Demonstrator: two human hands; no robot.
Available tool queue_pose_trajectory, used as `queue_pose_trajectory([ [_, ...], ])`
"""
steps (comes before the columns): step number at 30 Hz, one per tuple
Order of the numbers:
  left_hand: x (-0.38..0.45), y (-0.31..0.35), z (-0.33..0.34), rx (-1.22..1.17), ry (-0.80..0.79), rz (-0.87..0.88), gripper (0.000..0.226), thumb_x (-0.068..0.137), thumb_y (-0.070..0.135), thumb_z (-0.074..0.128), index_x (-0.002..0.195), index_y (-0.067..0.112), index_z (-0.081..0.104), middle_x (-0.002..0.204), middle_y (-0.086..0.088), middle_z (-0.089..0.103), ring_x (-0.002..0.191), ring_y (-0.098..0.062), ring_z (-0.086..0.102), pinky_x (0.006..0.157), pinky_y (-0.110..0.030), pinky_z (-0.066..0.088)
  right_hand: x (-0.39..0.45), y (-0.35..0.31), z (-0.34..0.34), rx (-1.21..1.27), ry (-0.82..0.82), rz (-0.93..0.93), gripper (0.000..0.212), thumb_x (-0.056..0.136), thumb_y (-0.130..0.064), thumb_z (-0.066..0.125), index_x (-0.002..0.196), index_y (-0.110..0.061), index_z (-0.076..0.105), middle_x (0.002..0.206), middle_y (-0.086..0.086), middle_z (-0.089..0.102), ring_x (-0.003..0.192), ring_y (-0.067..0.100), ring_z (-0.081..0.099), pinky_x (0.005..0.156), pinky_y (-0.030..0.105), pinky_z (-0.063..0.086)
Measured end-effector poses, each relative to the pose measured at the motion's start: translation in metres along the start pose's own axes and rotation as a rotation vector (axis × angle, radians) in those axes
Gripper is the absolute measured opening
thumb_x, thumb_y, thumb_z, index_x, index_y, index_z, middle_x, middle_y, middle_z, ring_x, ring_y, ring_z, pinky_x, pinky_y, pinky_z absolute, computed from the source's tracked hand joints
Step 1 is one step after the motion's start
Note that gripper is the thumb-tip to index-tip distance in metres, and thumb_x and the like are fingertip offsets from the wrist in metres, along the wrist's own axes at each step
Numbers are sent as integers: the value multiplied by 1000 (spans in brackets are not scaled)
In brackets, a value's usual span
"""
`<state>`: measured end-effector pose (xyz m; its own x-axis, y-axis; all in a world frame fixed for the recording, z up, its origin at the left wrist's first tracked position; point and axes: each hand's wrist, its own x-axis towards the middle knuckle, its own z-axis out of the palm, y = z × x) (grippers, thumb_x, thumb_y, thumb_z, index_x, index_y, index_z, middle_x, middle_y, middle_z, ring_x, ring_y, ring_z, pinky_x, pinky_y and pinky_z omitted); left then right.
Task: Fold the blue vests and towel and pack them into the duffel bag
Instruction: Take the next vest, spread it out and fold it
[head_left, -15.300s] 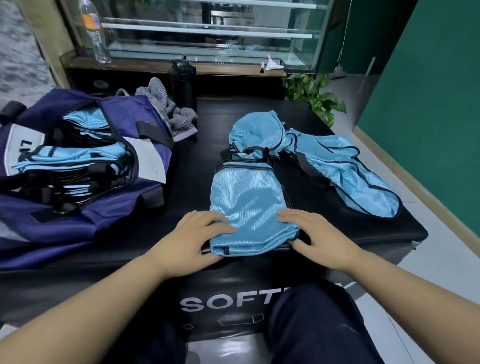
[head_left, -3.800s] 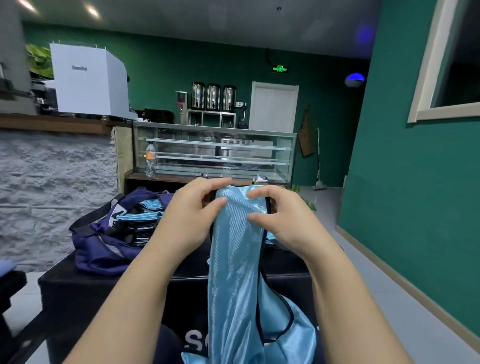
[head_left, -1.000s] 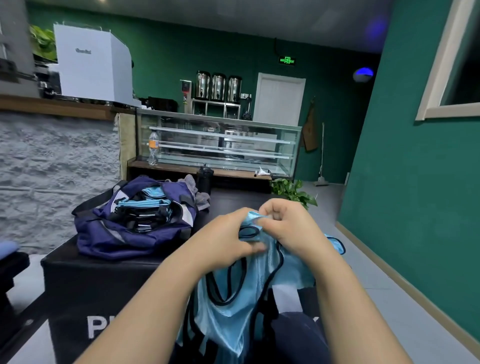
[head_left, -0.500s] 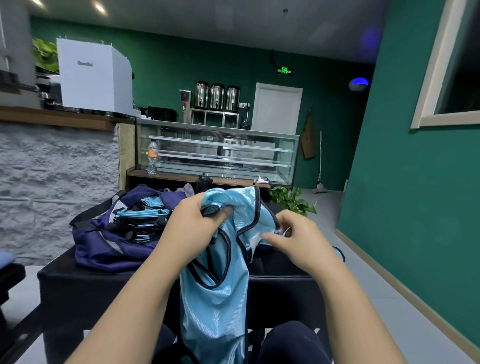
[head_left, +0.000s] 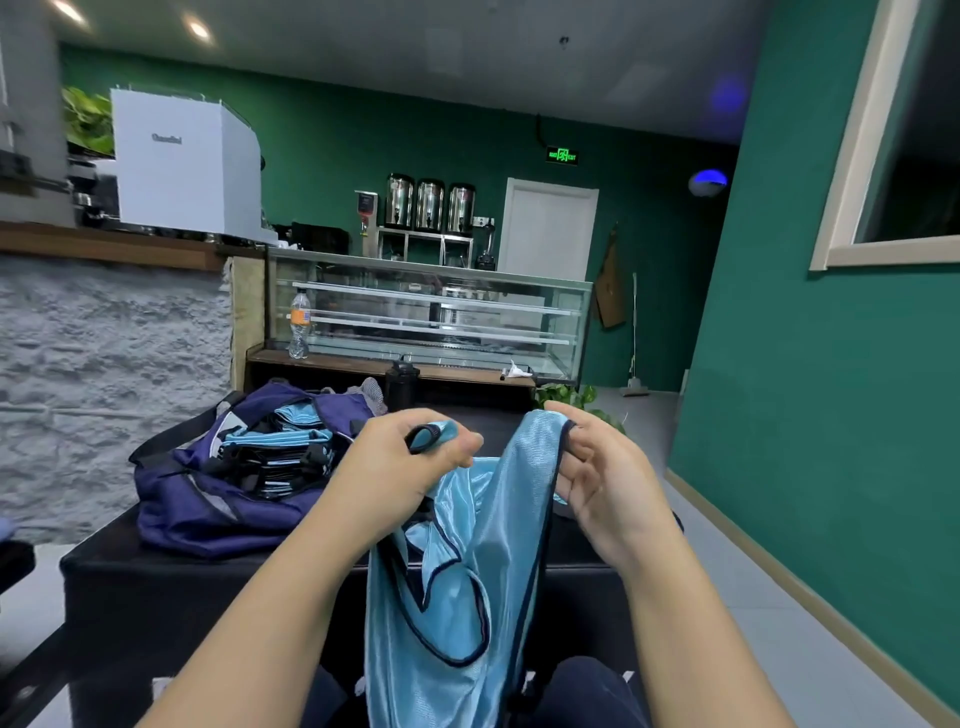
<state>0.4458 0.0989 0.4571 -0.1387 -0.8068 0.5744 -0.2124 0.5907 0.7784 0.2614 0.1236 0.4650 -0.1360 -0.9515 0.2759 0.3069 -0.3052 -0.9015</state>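
Single head-worn view, wide-angle. It faces forward and slightly down, close over both raised forearms, across the black counter (head_left: 104, 558) toward the far display case (head_left: 431, 312) and green wall.

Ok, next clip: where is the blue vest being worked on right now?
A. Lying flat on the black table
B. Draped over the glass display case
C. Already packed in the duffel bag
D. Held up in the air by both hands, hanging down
D: the left hand and right hand each grip a top strap of the blue vest, which hangs below them.

Duffel bag (head_left: 208, 499) left, bare tabletop (head_left: 498, 415) beyond
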Motion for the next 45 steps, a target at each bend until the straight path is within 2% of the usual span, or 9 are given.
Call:
queue_pose_trajectory([
  [5,-3,-1,12,83,-150,-179,22,93,40,55,94,19,63,82,9,74,59,-11,45,58,-21,43,-5,-4,1,-29,-49,-29,16,92,-1,54,87,-14,61,72,6,59,56,14,57,49,22,50],
  [10,-12,2,21,-111,-298,-274,36,79,63,56,106,41,64,106,0,70,91,-24,66,86,-49,50,-8,-9,-1,-32,-199,-25,34,91,11,48,106,-15,65,93,7,72,74,18,66,65,27,57],
  [13,-13,15,19,-419,-242,-288,35,88,45,62,122,47,54,103,-2,67,64,-15,65,52,-27,50,-10,-10,-1,-50,-258,-27,41,90,13,46,115,-15,62,107,8,72,85,19,68,71,27,58],
  [16,-10,22,15,-565,-117,-248,29,93,21,55,119,35,59,94,-6,70,62,-10,65,43,-17,45,-10,-10,-2,-121,-241,-48,42,90,11,48,118,-18,60,111,5,71,93,18,68,77,29,56],
  [22,-7,14,7,-337,13,-110,15,88,12,64,91,26,71,78,10,67,70,-5,60,58,-19,47,-5,-11,-5,-343,-149,-135,42,86,5,63,119,-21,62,109,1,71,103,15,66,85,28,54],
  [26,-2,12,3,1,46,9,21,89,12,63,94,33,67,83,19,64,74,10,56,69,-4,39,-8,-15,-3,-640,-95,-215,31,85,-8,69,103,-34,65,94,-6,73,86,8,67,76,23,55],
  [34,3,8,-6,197,28,34,15,89,18,64,77,27,63,73,11,61,62,2,49,64,-14,39,-8,-22,-10,-1135,-126,-325,14,95,-32,55,84,-26,60,77,-9,52,61,0,45,57,10,36],
  [40,5,9,-12,192,-16,35,24,90,25,62,68,21,55,63,6,46,53,-2,37,53,-16,31,-1,-15,-12,-831,-63,-292,19,96,-28,52,83,-17,59,71,-6,56,60,4,47,65,29,44],
  [45,4,1,-5,50,7,-56,48,94,45,42,79,6,64,67,11,62,60,-11,52,64,-30,42,-1,-5,-3,-584,24,-169,25,97,-4,44,83,-19,59,69,5,55,43,8,43,42,23,36],
])
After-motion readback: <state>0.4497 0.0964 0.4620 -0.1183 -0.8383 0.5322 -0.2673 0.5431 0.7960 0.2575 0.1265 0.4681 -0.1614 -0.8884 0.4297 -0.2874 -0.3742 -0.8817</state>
